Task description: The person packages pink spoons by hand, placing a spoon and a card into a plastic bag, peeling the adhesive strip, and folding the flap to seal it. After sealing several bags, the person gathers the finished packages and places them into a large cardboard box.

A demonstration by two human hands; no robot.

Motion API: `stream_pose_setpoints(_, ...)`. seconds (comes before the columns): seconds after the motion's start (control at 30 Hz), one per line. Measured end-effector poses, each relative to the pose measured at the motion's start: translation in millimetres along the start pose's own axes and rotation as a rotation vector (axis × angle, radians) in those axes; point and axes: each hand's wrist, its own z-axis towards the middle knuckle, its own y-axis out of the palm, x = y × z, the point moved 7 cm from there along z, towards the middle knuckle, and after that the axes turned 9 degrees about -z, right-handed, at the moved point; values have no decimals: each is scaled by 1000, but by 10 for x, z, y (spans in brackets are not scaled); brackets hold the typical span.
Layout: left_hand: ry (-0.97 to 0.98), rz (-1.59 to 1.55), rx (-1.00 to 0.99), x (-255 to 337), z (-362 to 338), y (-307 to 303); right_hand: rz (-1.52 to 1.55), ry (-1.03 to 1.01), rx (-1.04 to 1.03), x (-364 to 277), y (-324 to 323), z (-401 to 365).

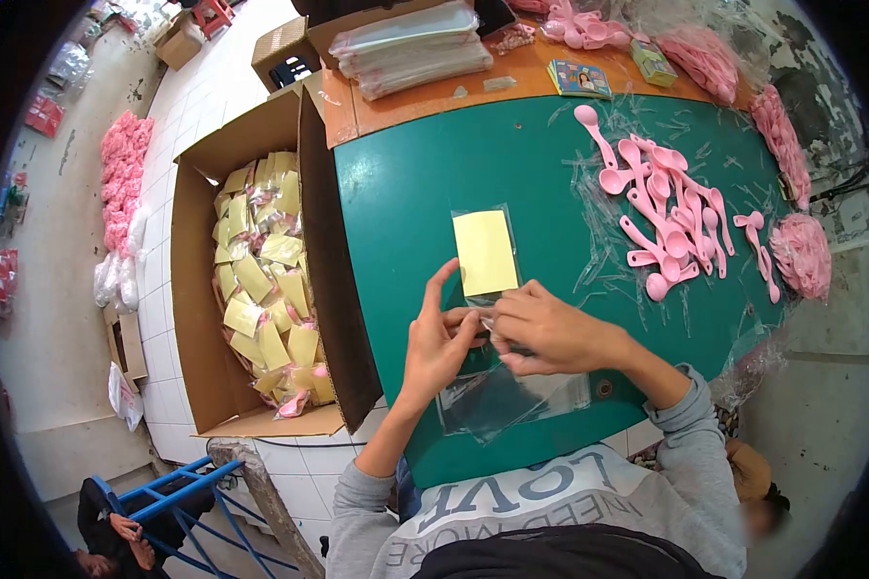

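A pale yellow card [485,253] lies in a clear plastic bag [514,253] in front of me on the green tabletop. My left hand [436,343] pinches the near end of this bag between thumb and fingers, its index finger stretched up along the card's left side. From the right, my right hand [548,330] closes its fingertips on the same end, touching my left fingertips. Fingers partly hide the plastic there. Beneath both hands, near the table's front edge, flat clear plastic bags [512,400] are spread. Pink plastic spoons [671,222] lie heaped to the right.
Left of the table stands a large cardboard box [198,318] full of yellow-carded packets [261,289]. Small printed cards [579,79] and stacked wrapped trays [410,48] sit at the back. Bagged pink spoons [799,256] line the right edge. Another person [130,531] is beside blue metal bars [188,482].
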Motion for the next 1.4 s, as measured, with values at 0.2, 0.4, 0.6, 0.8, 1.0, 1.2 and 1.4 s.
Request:
stream_pose_setpoints(0.2, -50, -91, -71, -41, 22, -46, 764, 268, 183, 1074, -1103, -687)
stream_pose_setpoints(0.4, -69, -55, -143, -86, -3, -42, -632, 949, 408, 2658, -1892, -2172)
stream_pose_setpoints(0.6, -138, -275, -140, -13, -91, 30, -235, 342, 263, 291, -451, -417)
stream_pose_setpoints(0.8, -107, -301, -180, 41, -228, 51, -10, 327, 356, 269, -210, -398)
stream_pose_setpoints(1.0, 187, 352, -77, 184, -179, 91, 211, 446, 388, 327, -119, -523)
stream_pose_setpoints(1.2, 227, 317, -1, 174, -176, 57, 491, 574, 405, 393, -85, -493)
stream_pose_setpoints(1.4, 198, 293, 5, 135, -161, 18, 737, 620, 403, 553, 128, -586)
